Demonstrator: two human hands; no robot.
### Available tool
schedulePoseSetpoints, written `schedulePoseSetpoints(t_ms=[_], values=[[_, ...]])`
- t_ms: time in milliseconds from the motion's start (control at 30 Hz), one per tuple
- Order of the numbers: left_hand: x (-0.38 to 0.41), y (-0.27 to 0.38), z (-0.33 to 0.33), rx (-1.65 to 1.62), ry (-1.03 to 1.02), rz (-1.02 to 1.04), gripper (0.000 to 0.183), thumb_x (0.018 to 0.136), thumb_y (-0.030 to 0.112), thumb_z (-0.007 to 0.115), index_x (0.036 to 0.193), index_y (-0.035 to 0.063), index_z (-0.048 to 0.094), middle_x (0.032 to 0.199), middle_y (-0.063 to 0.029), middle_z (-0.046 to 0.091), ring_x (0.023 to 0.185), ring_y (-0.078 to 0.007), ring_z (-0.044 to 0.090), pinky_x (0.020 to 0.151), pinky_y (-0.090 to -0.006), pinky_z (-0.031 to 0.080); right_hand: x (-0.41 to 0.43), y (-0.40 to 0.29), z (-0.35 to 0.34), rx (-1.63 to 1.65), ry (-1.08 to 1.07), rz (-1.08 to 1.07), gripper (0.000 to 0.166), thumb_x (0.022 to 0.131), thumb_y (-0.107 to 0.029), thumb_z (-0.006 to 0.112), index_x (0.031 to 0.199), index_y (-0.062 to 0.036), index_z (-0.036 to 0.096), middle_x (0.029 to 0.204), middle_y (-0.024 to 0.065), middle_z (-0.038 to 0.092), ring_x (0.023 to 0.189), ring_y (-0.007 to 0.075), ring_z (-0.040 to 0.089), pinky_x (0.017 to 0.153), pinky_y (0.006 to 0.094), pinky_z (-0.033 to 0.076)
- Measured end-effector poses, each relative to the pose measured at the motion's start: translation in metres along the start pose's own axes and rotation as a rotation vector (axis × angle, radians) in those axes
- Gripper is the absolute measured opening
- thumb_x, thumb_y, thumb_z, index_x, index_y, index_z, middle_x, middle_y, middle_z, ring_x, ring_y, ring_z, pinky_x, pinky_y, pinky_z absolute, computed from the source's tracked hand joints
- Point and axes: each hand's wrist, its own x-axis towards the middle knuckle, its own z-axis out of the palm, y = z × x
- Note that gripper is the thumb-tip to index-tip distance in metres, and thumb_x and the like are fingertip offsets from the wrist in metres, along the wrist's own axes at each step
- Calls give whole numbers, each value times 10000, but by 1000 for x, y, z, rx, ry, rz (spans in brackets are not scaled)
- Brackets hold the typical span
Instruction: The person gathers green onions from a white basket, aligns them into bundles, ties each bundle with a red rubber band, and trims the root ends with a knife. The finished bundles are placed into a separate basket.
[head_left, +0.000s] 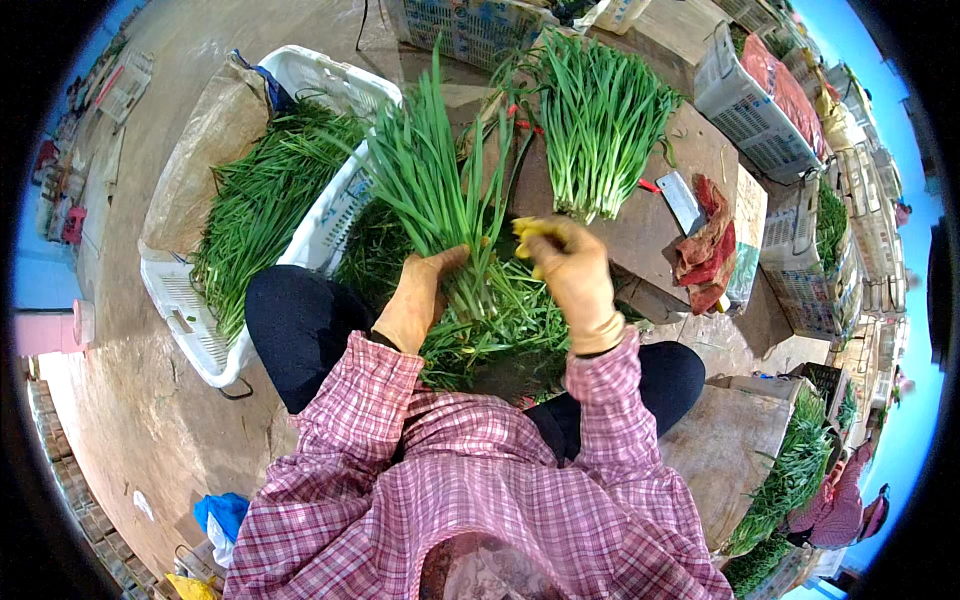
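Observation:
My left hand (418, 296), in a tan glove, is closed around the lower part of a bunch of long green leaves (439, 180), likely garlic chives. The leaf tips fan upward and away from me; the pale stem ends point down. My right hand (576, 274), also gloved and with yellow fingertips, is raised just right of the bunch. Its fingers are curled and blurred by motion, so whether they pinch a leaf is unclear. Loose leaves and trimmings (517, 322) lie between my knees, below both hands. Beyond my right hand, a thick sheaf of chives (600, 120) rests on a brown work surface (630, 247).
On that surface lie a flat metal blade (681, 202) and a crumpled red cloth (705, 255). A white plastic crate (330, 217) of chives (262, 195) stands at my left, with a sack (202, 157) inside. More crates (757, 112) line the right, where another person (832, 502) is bent over.

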Motion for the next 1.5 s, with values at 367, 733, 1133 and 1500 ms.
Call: schedulePoseSetpoints(t_ms=[367,733,1133,1500], values=[[5,-6,7,-158,-34,-97,290,1005,167,542,1219,-26,571,1067,-164,674,893,-309,693,794,-470,606,-13,37,19,209,129,267,240,932,-178,669,1054,29,676,789,57,675,536,84,570,484,222,440],[12,-17,5,-54,77,-30,229,971,181,599,1136,23,623,1020,-98,673,809,-230,672,713,-390,580,-15,66,39,-252,144,-76,339,831,-158,759,1109,7,655,933,124,710,762,203,691,686,305,551],[22,-7,23,-192,87,-167,283,1008,179,497,1202,7,610,1080,-147,657,925,-306,655,835,-462,579,-22,62,34,335,178,95,182,900,-42,695,1059,35,653,934,61,705,742,103,643,663,255,533],[26,2,17,-112,154,159,258,905,2,631,1160,-2,664,1086,-106,689,886,-252,677,817,-395,588,-45,53,-29,-794,69,-184,410,788,-250,781,1126,-43,677,1152,165,677,992,315,680,871,372,552]])
